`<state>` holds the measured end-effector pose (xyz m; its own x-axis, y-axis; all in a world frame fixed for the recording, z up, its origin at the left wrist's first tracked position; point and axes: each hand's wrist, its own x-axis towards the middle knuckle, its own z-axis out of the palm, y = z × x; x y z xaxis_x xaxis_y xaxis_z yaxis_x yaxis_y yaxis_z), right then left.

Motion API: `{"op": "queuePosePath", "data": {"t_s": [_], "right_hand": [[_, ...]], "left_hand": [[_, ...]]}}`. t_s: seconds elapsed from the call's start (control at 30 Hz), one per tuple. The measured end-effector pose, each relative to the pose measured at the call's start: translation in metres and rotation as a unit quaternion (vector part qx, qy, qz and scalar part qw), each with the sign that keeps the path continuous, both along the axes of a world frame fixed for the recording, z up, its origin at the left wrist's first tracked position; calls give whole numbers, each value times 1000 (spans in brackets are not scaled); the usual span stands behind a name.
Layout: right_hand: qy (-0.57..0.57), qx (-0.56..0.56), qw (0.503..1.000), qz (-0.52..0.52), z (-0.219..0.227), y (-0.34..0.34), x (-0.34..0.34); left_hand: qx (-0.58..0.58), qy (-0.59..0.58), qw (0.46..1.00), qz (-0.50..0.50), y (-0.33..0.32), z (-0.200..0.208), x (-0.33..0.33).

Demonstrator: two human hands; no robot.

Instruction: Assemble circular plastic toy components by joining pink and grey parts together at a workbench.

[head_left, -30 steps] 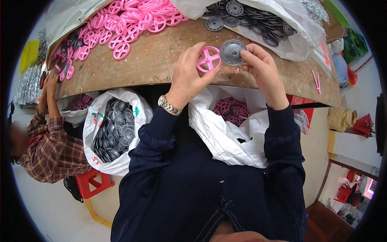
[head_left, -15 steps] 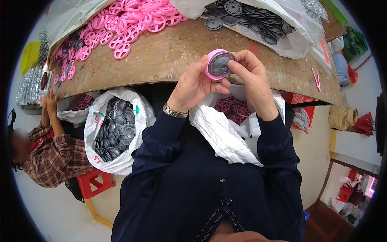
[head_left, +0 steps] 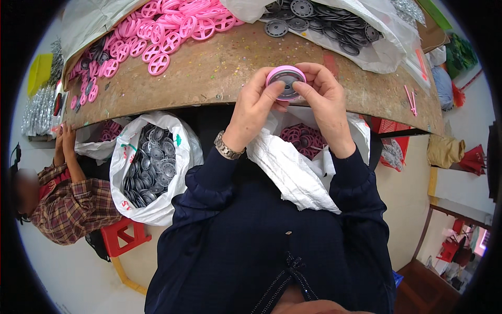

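Note:
Between both hands, just above the table's front edge, is a toy wheel (head_left: 286, 77) made of a pink ring with a dark grey disc set in it. My left hand (head_left: 252, 107) grips its left side, thumb pressed on the grey face. My right hand (head_left: 325, 104) holds the right side, its thumb also on the disc near the centre. Fingers of both hands wrap behind the rim, partly hidden. Below them an open white sack (head_left: 293, 172) holds finished-looking pink and dark wheels (head_left: 303, 140).
Pink rings (head_left: 172, 31) lie heaped at the table's far left, grey discs (head_left: 319, 26) at the far right. A white sack of grey discs (head_left: 151, 167) stands left of me. A co-worker (head_left: 73, 199) sits at far left. Pink sticks (head_left: 411, 99) lie on the right.
The wheel has turned to face me more squarely. My left thumb has moved from the rim onto the grey disc, beside the right thumb.

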<state>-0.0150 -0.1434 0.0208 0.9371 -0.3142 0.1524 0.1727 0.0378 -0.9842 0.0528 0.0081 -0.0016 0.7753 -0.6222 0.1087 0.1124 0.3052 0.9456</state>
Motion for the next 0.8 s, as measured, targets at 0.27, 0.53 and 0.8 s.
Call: {"op": "queuePosePath", "data": {"t_s": [0.27,0.53,0.8], "right_hand": [[52,19,995,77,-7,-6,-6],[22,-44,999,5,-20,-5,-7],[39,60,997,17,-13,-7,-2]], "left_hand": [[84,-84,993,11,4,-6,-2],[123,-155,978,65,-2,-4,-15],[101,-106,989,36,-4,-2,-12]]}}
